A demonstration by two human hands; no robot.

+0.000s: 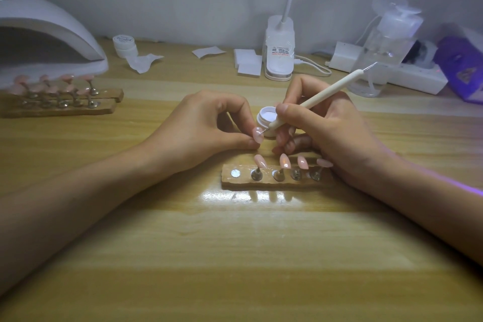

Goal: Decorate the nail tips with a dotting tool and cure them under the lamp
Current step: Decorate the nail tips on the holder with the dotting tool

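My left hand [209,125] pinches a pink nail tip [257,135] on its small stand, held just above the table. My right hand [321,123] grips a white dotting tool [313,99] like a pen; its metal point touches the held nail tip. An open little white gel jar [266,117] sits right behind the tip. In front of both hands lies a wooden holder [264,182] with several pink nail tips on metal stands and one bare magnet at its left end. The white curing lamp [44,34] stands at the far left.
Two more wooden holders [60,102] full of pink tips lie before the lamp. At the back are a closed white jar [125,46], white wipes [248,61], a desk lamp base [278,49], a clear pump bottle [384,42], a power strip [418,77] and a purple packet [462,68].
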